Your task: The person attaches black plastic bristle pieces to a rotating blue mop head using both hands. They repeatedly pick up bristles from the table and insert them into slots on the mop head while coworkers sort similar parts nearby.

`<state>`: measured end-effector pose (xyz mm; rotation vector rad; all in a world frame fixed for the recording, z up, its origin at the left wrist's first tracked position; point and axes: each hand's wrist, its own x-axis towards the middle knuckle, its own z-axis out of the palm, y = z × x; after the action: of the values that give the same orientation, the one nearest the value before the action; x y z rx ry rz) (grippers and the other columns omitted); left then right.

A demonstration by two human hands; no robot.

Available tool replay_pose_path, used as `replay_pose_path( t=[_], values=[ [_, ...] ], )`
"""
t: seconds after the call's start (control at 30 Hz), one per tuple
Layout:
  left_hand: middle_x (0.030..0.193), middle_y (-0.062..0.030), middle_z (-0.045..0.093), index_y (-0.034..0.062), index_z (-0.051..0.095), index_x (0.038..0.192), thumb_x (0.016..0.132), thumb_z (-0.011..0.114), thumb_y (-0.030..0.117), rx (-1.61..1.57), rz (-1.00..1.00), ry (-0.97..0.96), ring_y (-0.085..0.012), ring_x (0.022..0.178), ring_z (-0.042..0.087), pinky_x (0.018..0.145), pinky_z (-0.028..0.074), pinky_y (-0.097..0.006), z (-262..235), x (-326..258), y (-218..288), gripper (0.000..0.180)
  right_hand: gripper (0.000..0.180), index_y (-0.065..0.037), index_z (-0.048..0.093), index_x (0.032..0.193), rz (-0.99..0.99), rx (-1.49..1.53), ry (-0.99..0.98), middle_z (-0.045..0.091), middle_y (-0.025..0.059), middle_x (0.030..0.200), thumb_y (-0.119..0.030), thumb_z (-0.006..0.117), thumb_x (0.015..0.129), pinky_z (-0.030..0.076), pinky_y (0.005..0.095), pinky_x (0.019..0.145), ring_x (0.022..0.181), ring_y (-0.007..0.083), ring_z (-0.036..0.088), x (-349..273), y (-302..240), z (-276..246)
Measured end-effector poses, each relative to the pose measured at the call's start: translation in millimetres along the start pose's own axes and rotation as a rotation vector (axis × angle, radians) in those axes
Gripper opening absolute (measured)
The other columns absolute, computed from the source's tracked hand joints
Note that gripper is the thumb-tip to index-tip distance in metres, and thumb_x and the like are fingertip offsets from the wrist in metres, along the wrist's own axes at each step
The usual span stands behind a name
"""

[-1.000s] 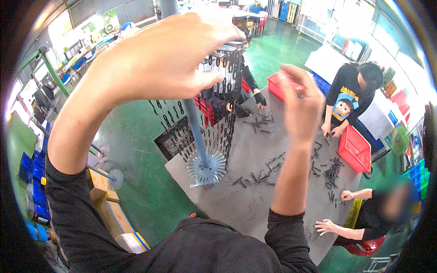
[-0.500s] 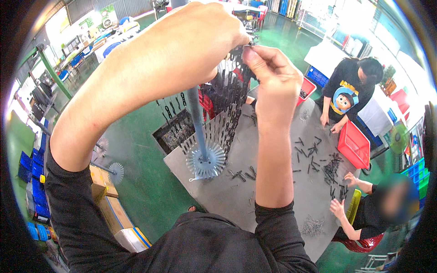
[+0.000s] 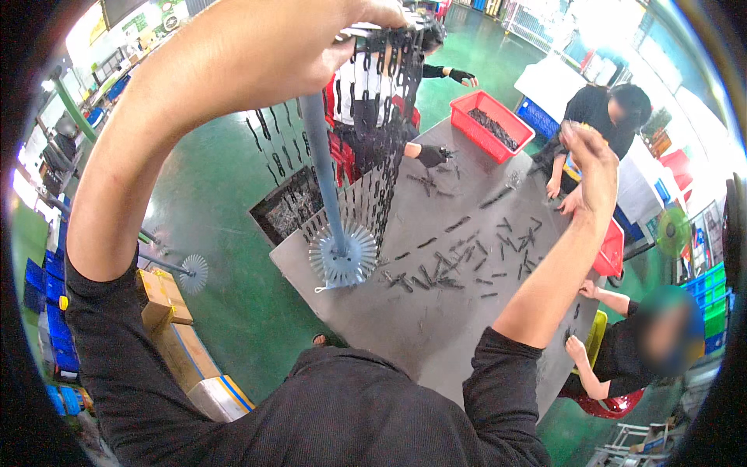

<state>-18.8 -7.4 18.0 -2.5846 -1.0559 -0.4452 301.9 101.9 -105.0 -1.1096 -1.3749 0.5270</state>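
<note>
Overhead, my left hand [image 3: 358,23] curls at the upper spoked wheel of a blue-grey post rack [image 3: 323,167], its fingers partly cut off by the upper edge. Many black strands of link-like pieces [image 3: 385,117] hang from the rack, past its lower spoked disc [image 3: 342,255]. Raised out to the right, my right hand [image 3: 593,159] has its fingers pressed together. From beside it a thin strand of black pieces [image 3: 459,224] curves down and left over the grey table [image 3: 381,327]; the strand's upper end is blurred near the fingertips.
Loose black pieces [image 3: 443,268] lie on the table. One red bin [image 3: 494,128] stands at the far edge, another red bin [image 3: 611,247] at the right. A dark crate [image 3: 292,214] sits left of the rack. Several co-workers sit or stand around, one wearing black gloves [image 3: 432,156].
My right hand has swung away from the rack's top to the right, and a strand now stretches out from beside it. My left hand has shifted slightly left at the top.
</note>
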Motion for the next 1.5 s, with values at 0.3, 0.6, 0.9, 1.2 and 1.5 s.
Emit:
replay_pose_path(
  t=[0.3, 0.6, 0.9, 1.2, 1.5],
  values=[
    [0.088, -0.0248, 0.061, -0.0135, 0.051, 0.109, 0.079, 0.051, 0.007, -0.099, -0.271, -0.326, -0.034, 0.08, 0.062, 0.077, 0.049, -0.04, -33.1, 29.2, 17.6, 0.036, 0.019, -0.004, 0.068, 0.096, -0.297, -0.267, 0.14, 0.067, 0.01, 0.092, -0.011, 0.067, 0.078, 0.048, 0.0305, 0.078, 0.08, 0.0213, 0.064, -16.2, -5.7, 54.4],
    [0.08, -0.0267, 0.062, -0.0107, 0.059, 0.096, 0.075, 0.047, -0.001, -0.05, -0.301, -0.272, -0.0357, 0.071, 0.064, 0.067, 0.051, -0.039, -18.4, 31.7, 28.9, 0.026, 0.015, 0.001, 0.069, 0.089, -0.506, 0.183, 0.179, 0.068, 0.0076, 0.079, -0.009, 0.069, 0.077, 0.046, 0.0241, 0.068, 0.072, 0.0104, 0.06, -46.9, -68.8, 159.3],
    [0.088, -0.0245, 0.063, -0.0059, 0.061, 0.106, 0.073, 0.045, -0.004, 0.258, -0.141, 0.013, -0.0353, 0.079, 0.063, 0.072, 0.052, -0.039, 30.5, 11.0, -15.2, 0.036, 0.008, 0.003, 0.067, 0.083, -0.219, 0.568, -0.149, 0.062, 0.0006, 0.069, -0.005, 0.063, 0.084, 0.041, 0.0209, 0.057, 0.061, 0.0067, 0.053, -47.5, -72.0, 146.9],
    [0.097, -0.024, 0.062, -0.0064, 0.06, 0.108, 0.073, 0.046, -0.005, 0.283, -0.17, 0.056, -0.0329, 0.087, 0.062, 0.076, 0.053, -0.038, 26.2, -3.3, -4.7, 0.037, 0.01, 0.001, 0.064, 0.092, -0.052, 0.838, -0.288, 0.065, 0.004, 0.077, -0.007, 0.06, 0.087, 0.044, 0.0185, 0.064, 0.069, 0.0082, 0.057, -24.1, -45.7, 122.3],
    [0.107, -0.0235, 0.06, -0.0069, 0.059, 0.109, 0.073, 0.047, -0.007, 0.292, -0.199, 0.064, -0.0306, 0.095, 0.062, 0.08, 0.054, -0.037, 17.8, -9.8, 2.2, 0.038, 0.025, -0.007, 0.068, 0.1, -0.027, 0.106, -0.123, 0.066, 0.002, 0.096, -0.021, 0.07, 0.079, 0.044, 0.0283, 0.077, 0.089, 0.0126, 0.061, 20.2, 37.4, 18.5]
  ],
)
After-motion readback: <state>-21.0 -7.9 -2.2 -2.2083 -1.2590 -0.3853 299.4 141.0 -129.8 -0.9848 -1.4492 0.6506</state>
